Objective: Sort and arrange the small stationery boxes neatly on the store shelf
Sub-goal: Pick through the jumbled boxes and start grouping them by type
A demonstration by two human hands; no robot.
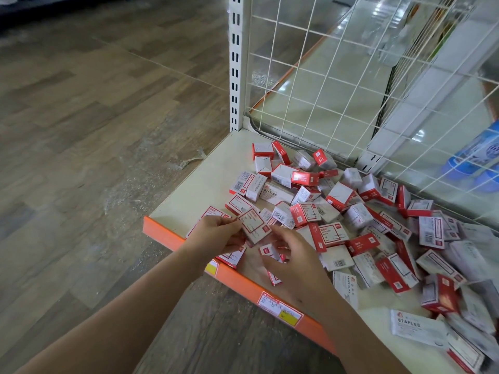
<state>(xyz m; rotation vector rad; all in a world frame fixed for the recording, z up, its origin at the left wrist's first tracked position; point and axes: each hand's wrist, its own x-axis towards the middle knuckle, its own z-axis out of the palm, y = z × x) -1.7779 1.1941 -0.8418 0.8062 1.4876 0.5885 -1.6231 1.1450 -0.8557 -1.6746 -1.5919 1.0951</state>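
The left hand (216, 233) pinches a small red-and-white cardboard stationery box (253, 228) just above the front of the cream shelf board (199, 182), close behind its orange plastic front rail (189, 245). The right hand (294, 263), fingers loosely spread and holding nothing, hovers beside that box over the rail. A loose heap of similar red-and-white boxes (351, 220) lies unsorted behind the rail, spreading back to the white wire-mesh back panel (337, 76).
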